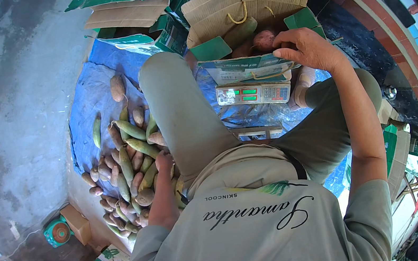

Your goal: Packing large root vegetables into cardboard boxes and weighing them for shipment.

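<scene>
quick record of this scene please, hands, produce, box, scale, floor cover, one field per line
left hand: down at the tuber pile; grip unclear
right hand: at the rim of the open box, beside a reddish tuber; contact unclear
pile: many elongated tubers, some green, some brownish
box contents: the reddish tuber and a larger greenish one are visible
scale: at the box's near side, display lit green
floor cover: blue tarp, under part of the pile
</scene>
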The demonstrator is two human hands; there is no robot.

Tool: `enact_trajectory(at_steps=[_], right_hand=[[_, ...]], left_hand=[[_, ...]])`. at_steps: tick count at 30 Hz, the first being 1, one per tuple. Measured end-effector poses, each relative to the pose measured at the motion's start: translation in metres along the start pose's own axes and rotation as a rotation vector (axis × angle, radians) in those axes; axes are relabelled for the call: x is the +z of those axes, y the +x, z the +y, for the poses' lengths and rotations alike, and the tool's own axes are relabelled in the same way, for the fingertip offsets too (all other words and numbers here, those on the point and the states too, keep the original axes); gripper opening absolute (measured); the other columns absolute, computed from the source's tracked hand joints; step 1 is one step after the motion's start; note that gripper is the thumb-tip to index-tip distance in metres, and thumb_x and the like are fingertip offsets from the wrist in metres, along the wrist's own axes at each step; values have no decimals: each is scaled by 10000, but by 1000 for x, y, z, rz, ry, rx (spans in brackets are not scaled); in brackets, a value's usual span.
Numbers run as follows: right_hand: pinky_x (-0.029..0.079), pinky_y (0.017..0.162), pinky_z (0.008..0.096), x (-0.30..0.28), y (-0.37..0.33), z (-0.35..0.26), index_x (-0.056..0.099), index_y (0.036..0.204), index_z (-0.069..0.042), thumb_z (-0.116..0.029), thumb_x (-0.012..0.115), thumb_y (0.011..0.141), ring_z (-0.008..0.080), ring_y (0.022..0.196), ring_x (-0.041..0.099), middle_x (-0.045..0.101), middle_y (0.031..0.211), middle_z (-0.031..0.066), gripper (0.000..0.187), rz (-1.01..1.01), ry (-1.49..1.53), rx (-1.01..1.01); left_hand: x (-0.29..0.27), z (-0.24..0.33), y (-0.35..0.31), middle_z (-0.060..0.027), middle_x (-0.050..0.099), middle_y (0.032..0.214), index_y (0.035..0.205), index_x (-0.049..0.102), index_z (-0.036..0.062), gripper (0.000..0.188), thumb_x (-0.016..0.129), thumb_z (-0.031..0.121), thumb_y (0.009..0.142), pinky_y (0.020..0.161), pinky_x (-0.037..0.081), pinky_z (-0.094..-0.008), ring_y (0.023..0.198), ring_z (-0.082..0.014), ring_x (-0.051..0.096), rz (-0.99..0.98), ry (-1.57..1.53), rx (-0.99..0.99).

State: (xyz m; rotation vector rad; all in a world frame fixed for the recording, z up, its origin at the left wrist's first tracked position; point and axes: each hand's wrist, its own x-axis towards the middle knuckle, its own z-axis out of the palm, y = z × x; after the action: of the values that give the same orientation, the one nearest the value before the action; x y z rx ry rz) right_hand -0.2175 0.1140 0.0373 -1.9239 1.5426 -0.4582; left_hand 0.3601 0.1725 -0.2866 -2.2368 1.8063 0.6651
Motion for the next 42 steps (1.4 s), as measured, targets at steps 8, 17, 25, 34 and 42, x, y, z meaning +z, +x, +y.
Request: enact_trajectory(at_steps=[8,17,25,34,42], right_hand=[[493,716,327,2,0,4,616,1004,13,-310,632,859,255,768,628,644,830,149,354,40,56,-36],[484,739,321,3,3,3,602,1007,29,-297,634,864,234,803,613,631,861,150,357,18,61,-4],[478,758,319,2,5,2,599,1023,30,-306,632,871,228,825,604,623,893,151,371,-18,43,88],[476,772,328,2,7,0,601,1035,19,-331,624,872,243,840,596,624,923,147,387,-32,15,90],[498,740,333,3,8,4,637,1049,-15,-350,636,853,281,810,643,660,896,169,388,21,26,51]], left_hand=[[92,-74,51,-202,650,975,1007,650,92,260,487,195,831,776,487,-425,914,-366,624,-68,-903,-96],[93,-59,46,-188,656,995,1040,626,65,242,477,157,873,751,484,-395,895,-329,639,-146,-864,-133],[86,-37,42,-155,620,1114,1166,576,107,318,495,243,890,830,477,-392,1017,-283,602,-227,-347,-43],[103,-17,43,-112,556,1249,1225,540,137,363,505,261,885,885,457,-429,1153,-254,529,-267,-327,6],[99,-38,31,-98,526,1281,1236,530,143,369,502,258,887,896,447,-444,1182,-247,496,-257,-231,95]])
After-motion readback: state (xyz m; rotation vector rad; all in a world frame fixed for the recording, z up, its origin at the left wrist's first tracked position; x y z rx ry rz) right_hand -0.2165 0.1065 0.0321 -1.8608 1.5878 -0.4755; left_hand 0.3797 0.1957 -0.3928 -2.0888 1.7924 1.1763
